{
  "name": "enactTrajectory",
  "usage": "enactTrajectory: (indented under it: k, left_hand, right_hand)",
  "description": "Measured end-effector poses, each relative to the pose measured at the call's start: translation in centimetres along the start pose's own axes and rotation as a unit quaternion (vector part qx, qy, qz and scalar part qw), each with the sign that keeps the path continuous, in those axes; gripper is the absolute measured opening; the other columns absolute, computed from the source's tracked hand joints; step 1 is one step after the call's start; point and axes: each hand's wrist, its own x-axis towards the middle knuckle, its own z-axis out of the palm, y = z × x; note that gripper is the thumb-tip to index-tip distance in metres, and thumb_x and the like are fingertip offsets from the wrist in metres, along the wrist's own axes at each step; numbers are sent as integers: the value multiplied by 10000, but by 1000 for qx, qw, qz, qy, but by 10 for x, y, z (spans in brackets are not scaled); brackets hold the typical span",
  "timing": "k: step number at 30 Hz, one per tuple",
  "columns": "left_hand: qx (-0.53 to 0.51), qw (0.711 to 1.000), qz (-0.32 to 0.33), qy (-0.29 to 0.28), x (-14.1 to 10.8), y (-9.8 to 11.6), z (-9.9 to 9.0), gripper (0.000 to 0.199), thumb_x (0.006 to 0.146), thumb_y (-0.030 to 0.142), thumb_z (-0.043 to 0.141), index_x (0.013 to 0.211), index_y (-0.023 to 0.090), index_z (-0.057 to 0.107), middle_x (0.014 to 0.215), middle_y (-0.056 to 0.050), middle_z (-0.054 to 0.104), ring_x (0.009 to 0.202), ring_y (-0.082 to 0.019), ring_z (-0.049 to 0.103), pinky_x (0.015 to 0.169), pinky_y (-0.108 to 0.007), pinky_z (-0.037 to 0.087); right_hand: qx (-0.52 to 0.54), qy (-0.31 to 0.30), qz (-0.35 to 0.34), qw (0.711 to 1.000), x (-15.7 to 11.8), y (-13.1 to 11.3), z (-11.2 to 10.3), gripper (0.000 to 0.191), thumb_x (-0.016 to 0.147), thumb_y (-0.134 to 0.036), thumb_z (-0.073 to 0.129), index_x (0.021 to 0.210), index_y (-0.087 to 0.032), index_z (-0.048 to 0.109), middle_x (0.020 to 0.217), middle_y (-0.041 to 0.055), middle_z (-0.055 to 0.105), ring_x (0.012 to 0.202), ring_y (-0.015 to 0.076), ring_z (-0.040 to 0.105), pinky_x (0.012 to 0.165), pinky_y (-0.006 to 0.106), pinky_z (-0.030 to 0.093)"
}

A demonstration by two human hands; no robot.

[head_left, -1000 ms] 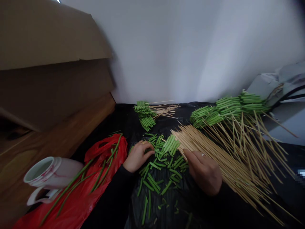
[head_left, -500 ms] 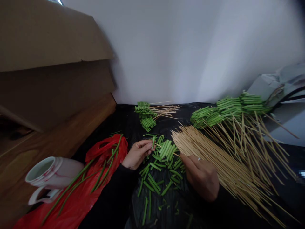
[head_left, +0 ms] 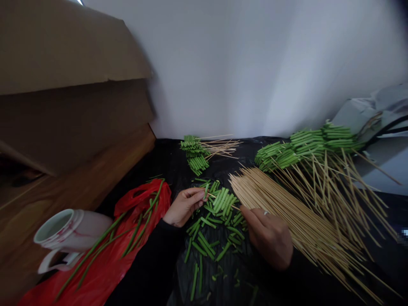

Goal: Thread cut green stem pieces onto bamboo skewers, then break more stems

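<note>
Between my hands is a bamboo skewer (head_left: 235,208) with several cut green bean pieces (head_left: 224,201) threaded side by side. My right hand (head_left: 269,236), a ring on one finger, is closed around the skewer's right part. The fingers of my left hand (head_left: 188,206) pinch a single green bean piece (head_left: 206,191) at the skewer's left tip. Below and around them, loose green bean pieces (head_left: 205,246) lie scattered on black plastic sheeting (head_left: 188,282). A big pile of bare bamboo skewers (head_left: 287,204) lies right beside my right hand.
Filled skewers (head_left: 196,155) lie at the back by the wall, with a larger stack (head_left: 306,146) at the right. On the left are a red plastic bag (head_left: 108,272) with long beans, a white pitcher (head_left: 79,229) and a cardboard box (head_left: 73,46).
Both hands stay nearly in place. The bean piece in my left fingers has shifted very slightly to the right at the skewer's tip.
</note>
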Motion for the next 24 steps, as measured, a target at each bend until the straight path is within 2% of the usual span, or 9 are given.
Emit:
enactTrajectory:
  k: [16, 24]
  left_hand:
    - [20, 999, 31, 22, 1, -2, -1, 251, 600, 259, 843, 801, 140, 752, 737, -24, 704, 686, -91, 593, 674, -206, 430]
    - [23, 999, 20, 16, 0, -2, 1, 261, 603, 263, 842, 809, 132, 750, 736, -26, 695, 688, -90, 590, 670, -204, 427]
  right_hand:
    - [6, 10, -3, 1000, 2, 0, -2, 252, 900, -82, 455, 1073, -114, 635, 673, 12, 571, 615, 126, 474, 566, 303, 288]
    - [1, 15, -12, 1000, 2, 1, -1, 254, 905, -84, 445, 1076, -108, 631, 680, 15, 580, 617, 123, 486, 567, 302, 293]
